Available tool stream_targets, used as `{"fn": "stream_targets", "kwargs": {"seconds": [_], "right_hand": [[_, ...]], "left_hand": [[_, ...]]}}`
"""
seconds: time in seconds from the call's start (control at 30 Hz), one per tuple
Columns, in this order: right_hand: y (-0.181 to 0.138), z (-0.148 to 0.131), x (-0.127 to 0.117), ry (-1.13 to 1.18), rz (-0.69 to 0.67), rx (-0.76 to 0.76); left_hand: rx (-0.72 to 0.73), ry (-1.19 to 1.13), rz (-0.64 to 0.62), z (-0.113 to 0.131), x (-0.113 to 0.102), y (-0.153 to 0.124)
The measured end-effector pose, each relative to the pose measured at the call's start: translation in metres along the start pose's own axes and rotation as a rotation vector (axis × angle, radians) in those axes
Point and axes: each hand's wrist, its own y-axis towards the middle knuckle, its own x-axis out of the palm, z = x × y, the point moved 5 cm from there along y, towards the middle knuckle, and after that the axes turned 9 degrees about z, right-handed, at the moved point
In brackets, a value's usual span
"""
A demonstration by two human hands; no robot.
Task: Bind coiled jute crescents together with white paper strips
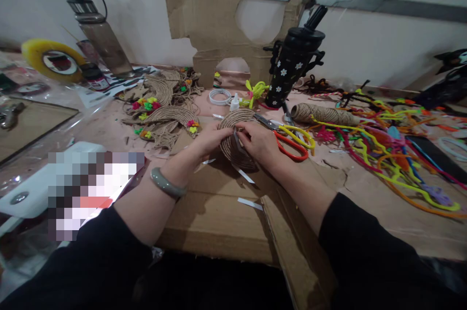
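A round piece wrapped in brown jute twine [239, 122] stands on edge on a flat cardboard sheet [219, 212] at the middle of the table. My left hand [210, 139] grips its left side with curled fingers; a grey-green bangle sits on that wrist. My right hand [260, 142] presses on its right side, fingers pinched at a thin white strip [237, 143] on the piece. More white strips [250, 203] lie on the cardboard below.
Red and yellow scissors [292, 140] lie just right of my hands, a twine spool [323, 114] behind them. Tangled colourful pipe cleaners [386, 154] cover the right. Finished twine pieces with pompoms [160, 115] lie left. A black floral bottle [292, 69], cut cardboard [219, 23] and glue bottle [235, 102] stand behind.
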Motion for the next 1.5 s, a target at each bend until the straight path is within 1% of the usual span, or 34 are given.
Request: {"fn": "stream_targets", "kwargs": {"seconds": [0.23, 0.43, 0.57, 0.8, 0.93, 1.0, 1.07, 1.17, 1.23, 1.3, 1.4, 1.5], "right_hand": [[0.000, 0.001, 0.003, -0.053, -0.076, 0.021], [-0.001, 0.000, 0.002, -0.033, -0.046, 0.040], [-0.001, 0.000, 0.002, -0.035, -0.035, 0.036], [-0.001, 0.001, 0.005, -0.076, -0.103, 0.028], [-0.002, 0.000, 0.005, -0.075, -0.083, 0.030], [-0.002, 0.002, 0.005, -0.009, -0.047, 0.061], [0.000, 0.007, 0.005, 0.112, 0.006, 0.124], [0.002, 0.019, 0.009, 0.384, 0.047, 0.306], [0.002, 0.025, 0.015, 0.594, 0.000, 0.462], [0.002, 0.024, 0.020, 0.764, -0.078, 0.571], [0.001, 0.016, 0.019, 0.908, -0.121, 0.616], [0.001, 0.013, 0.017, 0.978, -0.078, 0.658]], "left_hand": [[0.004, 0.024, 0.022, -0.003, -0.001, 0.001], [-0.004, -0.014, 0.003, -0.003, 0.000, 0.002], [0.000, 0.009, 0.012, -0.005, -0.001, 0.003], [-0.013, 0.036, 0.028, -0.005, -0.002, 0.001], [-0.028, 0.005, 0.022, -0.002, 0.000, -0.002], [-0.027, -0.008, 0.023, 0.000, 0.001, -0.003], [-0.021, -0.019, 0.032, 0.002, 0.001, -0.003], [-0.008, -0.047, 0.039, 0.004, -0.001, -0.002], [-0.005, -0.053, 0.013, 0.005, 0.000, -0.002], [-0.005, -0.043, -0.039, 0.006, 0.001, -0.003], [0.009, -0.019, -0.085, 0.007, 0.002, -0.004], [0.072, 0.022, -0.051, 0.008, 0.000, -0.002]]}}
